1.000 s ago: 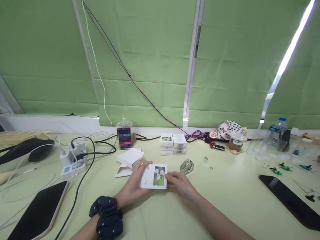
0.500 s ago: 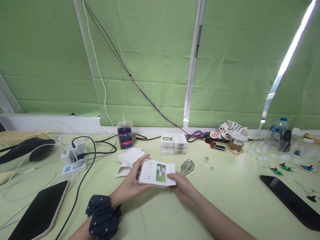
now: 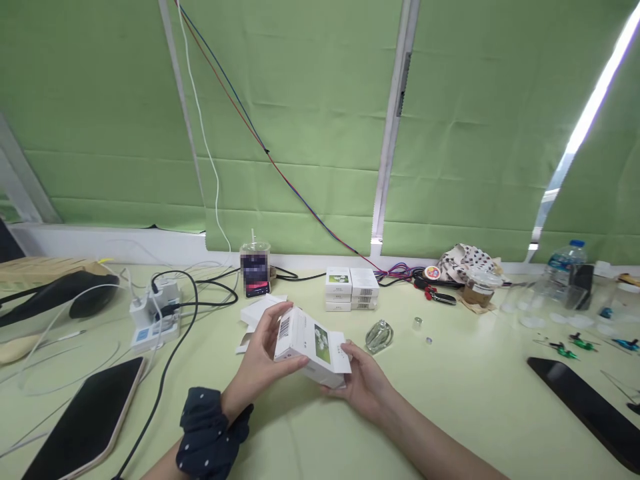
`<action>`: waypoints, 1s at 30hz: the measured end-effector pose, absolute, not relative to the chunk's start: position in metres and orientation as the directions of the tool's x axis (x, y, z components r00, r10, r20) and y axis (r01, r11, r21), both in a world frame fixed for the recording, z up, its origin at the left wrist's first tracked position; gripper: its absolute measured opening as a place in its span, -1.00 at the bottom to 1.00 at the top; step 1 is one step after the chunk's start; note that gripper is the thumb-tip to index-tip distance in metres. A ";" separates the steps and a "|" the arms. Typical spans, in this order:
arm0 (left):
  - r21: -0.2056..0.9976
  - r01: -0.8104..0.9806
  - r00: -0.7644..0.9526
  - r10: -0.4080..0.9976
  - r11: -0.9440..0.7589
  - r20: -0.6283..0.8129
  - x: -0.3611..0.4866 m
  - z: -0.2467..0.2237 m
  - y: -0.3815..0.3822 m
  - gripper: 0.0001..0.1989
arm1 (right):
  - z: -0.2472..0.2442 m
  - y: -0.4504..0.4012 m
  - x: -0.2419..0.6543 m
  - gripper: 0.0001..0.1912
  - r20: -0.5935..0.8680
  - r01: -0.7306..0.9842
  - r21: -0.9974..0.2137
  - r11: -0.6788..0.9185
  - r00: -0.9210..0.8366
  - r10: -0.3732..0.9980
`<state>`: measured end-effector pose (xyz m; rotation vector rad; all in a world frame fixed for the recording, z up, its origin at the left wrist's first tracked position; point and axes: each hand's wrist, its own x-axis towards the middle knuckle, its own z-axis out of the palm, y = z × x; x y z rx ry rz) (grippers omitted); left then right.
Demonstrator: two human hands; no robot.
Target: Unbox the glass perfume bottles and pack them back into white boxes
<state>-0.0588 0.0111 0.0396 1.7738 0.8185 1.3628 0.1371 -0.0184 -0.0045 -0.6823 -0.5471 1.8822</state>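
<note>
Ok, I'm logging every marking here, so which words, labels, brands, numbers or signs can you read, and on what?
None reads clearly enough to quote.
Held white box: print and barcode, too small.
Stacked white boxes: print and barcodes, too small.
Round multicoloured disc: markings too small.
Blue-capped bottle: label blurred.
Dark panel: pixelated.

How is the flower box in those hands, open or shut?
Open at one end: the white box has a flap sticking out by the right hand, not tucked in. I can't tell what's inside.
</note>
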 end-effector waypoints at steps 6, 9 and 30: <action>0.899 -0.029 -0.014 0.900 -0.437 0.436 -0.065 0.035 0.023 -0.45 | -0.013 -0.016 0.135 -0.56 -0.187 -0.587 -0.740 -0.328 -0.288 0.939; 0.923 -0.138 -0.071 0.934 -0.358 0.351 -0.067 0.032 0.028 -0.44 | -0.017 -0.013 0.135 -0.55 -0.223 -0.569 -0.772 -0.284 -0.176 0.959; 0.930 -0.175 0.013 0.944 -0.323 0.330 -0.079 0.028 0.039 -0.35 | -0.010 -0.013 0.146 -0.62 0.375 0.328 -0.896 0.300 0.196 0.906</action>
